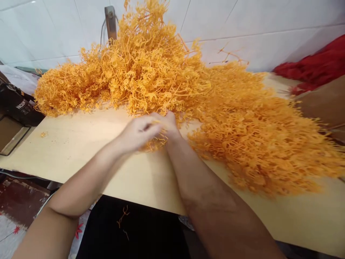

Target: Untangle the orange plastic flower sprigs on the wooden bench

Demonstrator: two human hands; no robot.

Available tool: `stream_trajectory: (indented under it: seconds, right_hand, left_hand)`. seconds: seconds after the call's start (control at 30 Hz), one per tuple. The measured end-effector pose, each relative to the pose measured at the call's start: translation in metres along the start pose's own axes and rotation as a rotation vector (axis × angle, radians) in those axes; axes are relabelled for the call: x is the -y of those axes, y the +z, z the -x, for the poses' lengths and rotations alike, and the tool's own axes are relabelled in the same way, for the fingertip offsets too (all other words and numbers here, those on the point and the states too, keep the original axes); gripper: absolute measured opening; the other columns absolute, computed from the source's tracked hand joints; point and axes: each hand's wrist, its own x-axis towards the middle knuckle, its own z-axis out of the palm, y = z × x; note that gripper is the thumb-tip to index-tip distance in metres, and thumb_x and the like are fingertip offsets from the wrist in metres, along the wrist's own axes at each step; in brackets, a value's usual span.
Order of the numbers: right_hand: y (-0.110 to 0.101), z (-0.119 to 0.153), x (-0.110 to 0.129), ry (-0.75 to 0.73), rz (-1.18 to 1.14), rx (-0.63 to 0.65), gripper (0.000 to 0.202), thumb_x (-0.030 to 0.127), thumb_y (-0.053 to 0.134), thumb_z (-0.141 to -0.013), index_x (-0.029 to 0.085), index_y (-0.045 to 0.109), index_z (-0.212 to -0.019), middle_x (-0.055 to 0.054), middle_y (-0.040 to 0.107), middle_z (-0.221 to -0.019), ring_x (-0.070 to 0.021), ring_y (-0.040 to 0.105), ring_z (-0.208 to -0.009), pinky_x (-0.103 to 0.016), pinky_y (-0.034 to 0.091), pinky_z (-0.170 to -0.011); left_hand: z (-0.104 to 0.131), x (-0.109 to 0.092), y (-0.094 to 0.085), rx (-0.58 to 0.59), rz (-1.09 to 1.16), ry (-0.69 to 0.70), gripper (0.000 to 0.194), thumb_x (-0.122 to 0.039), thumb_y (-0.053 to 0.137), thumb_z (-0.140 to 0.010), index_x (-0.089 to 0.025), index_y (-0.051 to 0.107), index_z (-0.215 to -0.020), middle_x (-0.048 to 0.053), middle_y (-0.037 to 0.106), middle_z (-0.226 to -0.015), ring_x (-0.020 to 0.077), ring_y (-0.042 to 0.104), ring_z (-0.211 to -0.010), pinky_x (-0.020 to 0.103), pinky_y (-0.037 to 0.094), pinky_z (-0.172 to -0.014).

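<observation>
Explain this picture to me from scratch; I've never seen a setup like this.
There is no machine here: the arms belong to a person working bare-handed. The single picture comes from a camera worn on that person's head, looking forward and down.

The left hand and the right hand meet above a pale tabletop, with a few thin orange sprigs between them. Motion blur hides which fingers grip them.

Behind the hands lies a big heap of branching orange sprigs, spreading to a dense bunch on the right. At the far right is some red material; at the left edge, a black item marked "VACUUM". A tiled wall stands behind.
</observation>
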Motion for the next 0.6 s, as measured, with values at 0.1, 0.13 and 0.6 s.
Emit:
stream_trajectory:
  seconds: [0.1,0.13,0.6]
  right_hand:
    - [0.003,0.001,0.0,0.052,-0.155,0.018,0.016,0.013,0.058,-0.056,0.016,0.055,-0.072,0.005,0.059,-0.063,-0.0103,0.057,-0.057,-0.026,0.051,-0.062]
    - [0.005,0.002,0.0,0.07,-0.205,0.023,0.017,0.013,0.059,-0.056,0.016,0.056,-0.072,0.005,0.06,-0.063,-0.0112,0.058,-0.058,-0.027,0.051,-0.063]
    - [0.006,0.014,0.003,-0.008,-0.329,0.206,0.015,0.022,0.063,-0.062,0.017,0.059,-0.075,0.0,0.067,-0.074,-0.0161,0.064,-0.077,-0.029,0.052,-0.07]
  left_hand:
    - [-0.01,0.021,-0.033,-0.301,0.254,-0.297,0.005,-0.017,0.043,-0.072,-0.015,0.045,-0.068,-0.002,0.053,-0.06,0.0029,0.035,-0.041,0.017,0.024,-0.042]
    - [-0.012,0.027,-0.041,-0.36,0.306,-0.35,0.004,-0.015,0.042,-0.069,-0.016,0.046,-0.071,-0.003,0.053,-0.06,0.0025,0.033,-0.039,0.017,0.021,-0.04]
    - [-0.013,0.05,-0.011,-0.138,0.037,-0.221,0.038,-0.037,0.061,-0.072,-0.013,0.053,-0.1,0.007,0.061,-0.098,0.0128,0.056,-0.086,0.022,0.043,-0.074]
